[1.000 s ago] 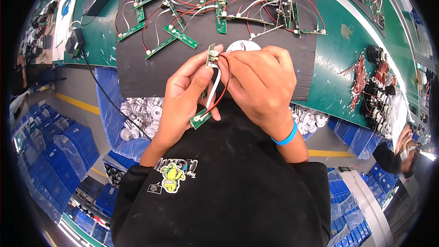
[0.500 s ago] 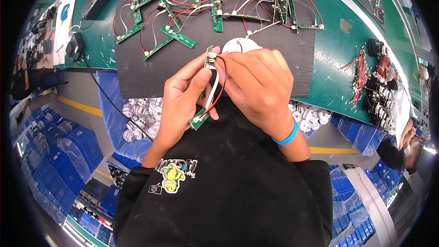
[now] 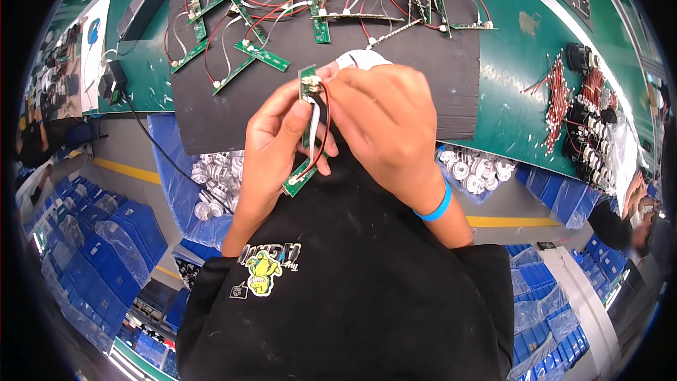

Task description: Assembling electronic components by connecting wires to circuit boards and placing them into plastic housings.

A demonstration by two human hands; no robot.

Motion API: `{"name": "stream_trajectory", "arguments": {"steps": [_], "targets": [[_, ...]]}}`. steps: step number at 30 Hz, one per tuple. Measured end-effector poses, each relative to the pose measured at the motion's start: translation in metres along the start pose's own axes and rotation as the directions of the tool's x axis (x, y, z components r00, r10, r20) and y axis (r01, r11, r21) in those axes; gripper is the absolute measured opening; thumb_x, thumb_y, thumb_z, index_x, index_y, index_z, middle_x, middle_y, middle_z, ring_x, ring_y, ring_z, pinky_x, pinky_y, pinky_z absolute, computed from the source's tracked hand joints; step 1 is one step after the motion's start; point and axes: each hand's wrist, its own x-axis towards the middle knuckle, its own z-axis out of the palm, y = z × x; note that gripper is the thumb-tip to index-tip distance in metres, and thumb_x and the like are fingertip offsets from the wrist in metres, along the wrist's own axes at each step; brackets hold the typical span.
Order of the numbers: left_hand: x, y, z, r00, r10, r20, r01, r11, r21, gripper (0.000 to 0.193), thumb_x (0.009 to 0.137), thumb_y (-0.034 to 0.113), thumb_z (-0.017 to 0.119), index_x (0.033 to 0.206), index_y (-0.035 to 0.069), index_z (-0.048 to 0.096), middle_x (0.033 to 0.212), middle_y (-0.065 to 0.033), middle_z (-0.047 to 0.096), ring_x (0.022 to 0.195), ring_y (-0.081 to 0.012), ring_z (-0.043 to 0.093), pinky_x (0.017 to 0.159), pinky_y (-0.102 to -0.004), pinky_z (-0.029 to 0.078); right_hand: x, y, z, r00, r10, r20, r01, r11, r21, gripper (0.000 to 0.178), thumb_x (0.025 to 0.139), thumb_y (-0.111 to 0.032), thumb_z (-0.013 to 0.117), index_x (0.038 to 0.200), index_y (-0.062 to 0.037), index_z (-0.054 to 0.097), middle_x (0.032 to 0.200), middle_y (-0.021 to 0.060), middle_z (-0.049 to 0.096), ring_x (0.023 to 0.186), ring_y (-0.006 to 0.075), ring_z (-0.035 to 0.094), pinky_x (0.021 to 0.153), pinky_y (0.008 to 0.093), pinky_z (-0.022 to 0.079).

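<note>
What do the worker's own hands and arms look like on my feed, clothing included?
Both the left hand and right hand are ungloved. A plain bright blue wristband circles the right wrist. The left sleeve and right sleeve are black, leaving the wrists uncovered.

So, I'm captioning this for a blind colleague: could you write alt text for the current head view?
A person's left hand holds green circuit boards joined by red and white wires, the right hand bent close beside them. Beyond, more wired boards lie on a black mat, near a round white part.
</note>
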Motion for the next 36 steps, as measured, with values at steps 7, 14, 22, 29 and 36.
{"name": "stream_trajectory", "arguments": {"steps": [7, 14, 22, 29, 36], "targets": [[0.006, -0.008, -0.006, 0.993, 0.091, 0.072, -0.079, 0.984, -0.159, 0.035, 0.098, 0.024, 0.036, 0.123, 0.000, 0.039, 0.109, -0.0225, 0.057, 0.065, -0.0248, 0.064, 0.044, -0.0315, 0.054, -0.053, -0.038, -0.033, 0.716, 0.682, 0.148, -0.693, 0.720, 0.036, 0.059, 0.064, -0.023, 0.083, 0.112, -0.0045, 0.055, 0.079, 0.0050, 0.058, 0.070, 0.0215, 0.057, 0.062, 0.0336, 0.047], [0.003, -0.009, -0.007, 0.994, 0.112, 0.016, -0.109, 0.986, -0.128, 0.043, 0.100, 0.036, 0.030, 0.122, 0.000, 0.040, 0.104, -0.0215, 0.058, 0.068, -0.0254, 0.065, 0.045, -0.0324, 0.055, -0.061, -0.017, -0.009, 0.909, 0.415, 0.046, -0.417, 0.903, 0.102, 0.020, 0.073, -0.006, 0.072, 0.090, -0.0017, 0.062, 0.082, 0.0087, 0.064, 0.070, 0.0229, 0.061, 0.060, 0.0312, 0.047], [0.009, -0.008, -0.011, 0.955, 0.274, -0.112, -0.275, 0.962, 0.012, 0.043, 0.099, 0.034, 0.035, 0.123, -0.001, 0.043, 0.117, -0.0158, 0.053, 0.073, -0.0191, 0.063, 0.051, -0.0296, 0.054, -0.049, -0.023, -0.064, 0.636, 0.771, -0.027, -0.554, 0.481, 0.679, 0.017, 0.077, 0.006, 0.068, 0.093, 0.0052, 0.065, 0.083, 0.0108, 0.068, 0.074, 0.0158, 0.066, 0.065, 0.0233, 0.053], [0.009, -0.003, -0.008, 0.940, 0.318, -0.123, -0.317, 0.948, 0.036, 0.041, 0.100, 0.031, 0.035, 0.122, -0.002, 0.044, 0.116, -0.0163, 0.053, 0.068, -0.0169, 0.060, 0.050, -0.0282, 0.052, -0.032, -0.005, -0.046, 0.720, 0.694, -0.013, -0.202, 0.227, 0.953, 0.016, 0.083, 0.003, 0.062, 0.099, 0.0067, 0.063, 0.093, 0.0119, 0.063, 0.067, 0.0139, 0.060, 0.059, 0.0222, 0.048], [0.007, -0.012, -0.011, 0.909, 0.417, 0.010, -0.416, 0.906, 0.076, 0.034, 0.099, 0.020, 0.040, 0.123, -0.002, 0.050, 0.119, -0.0153, 0.056, 0.078, -0.0159, 0.061, 0.071, -0.0307, 0.052, -0.005, -0.011, -0.047, 0.756, 0.595, 0.274, -0.354, 0.019, 0.935, 0.017, 0.085, -0.004, 0.062, 0.098, 0.0079, 0.062, 0.092, 0.0167, 0.064, 0.055, 0.0146, 0.058, 0.042, 0.0205, 0.040]]}}
